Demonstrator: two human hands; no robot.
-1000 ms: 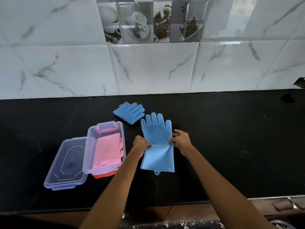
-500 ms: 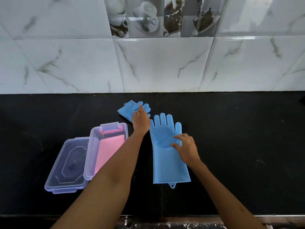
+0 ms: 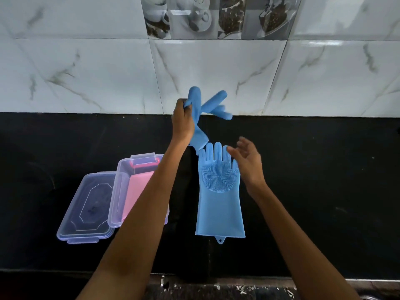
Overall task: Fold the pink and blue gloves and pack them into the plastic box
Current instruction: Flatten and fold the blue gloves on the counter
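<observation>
Two blue gloves in view. One blue glove lies flat on the black countertop, fingers pointing toward the wall, scrubber-nub palm side up, cuff nearest the camera with its small hanging tab at the edge. Second blue glove is off the counter, lifted in the left hand, which is fisted around its middle; its fingers splay up and right against the marble wall tiles, while its lower end hangs down, appearing to just reach the fingertips of the flat glove. Right hand is open, fingers spread and slightly curled, holding nothing, hovering over the right edge of the flat glove's finger area; can't tell whether it touches. Clear plastic box sits on the counter left of the flat glove, lid off, partly hidden by the left forearm. Folded pink gloves lie inside it, with a bit of red showing at the far end of the box. Clear lid lies upside down just beside the box on its left, touching or slightly under its edge. Both forearms are bare.
</observation>
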